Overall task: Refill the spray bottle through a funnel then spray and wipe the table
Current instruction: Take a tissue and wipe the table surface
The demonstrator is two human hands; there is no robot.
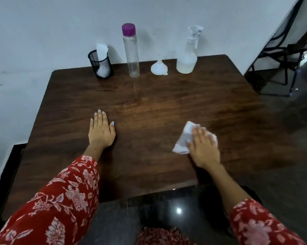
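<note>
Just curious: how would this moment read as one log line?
stage: wiping | right hand: pressing tissue on table | left hand: flat on table

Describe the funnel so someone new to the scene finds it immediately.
Start at the dark wooden table and look along its far edge by the white wall. Four items stand in a row there; the funnel is third from the left, between the tall purple-capped bottle and the spray bottle. It is the shortest, a white cone resting mouth-down, spout up.

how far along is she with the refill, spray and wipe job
Refill looks done: the spray bottle stands capped, holding liquid, funnel set aside. In hand: the right hand presses a tissue flat on the table. The rest of the tabletop remains to wipe.
</note>
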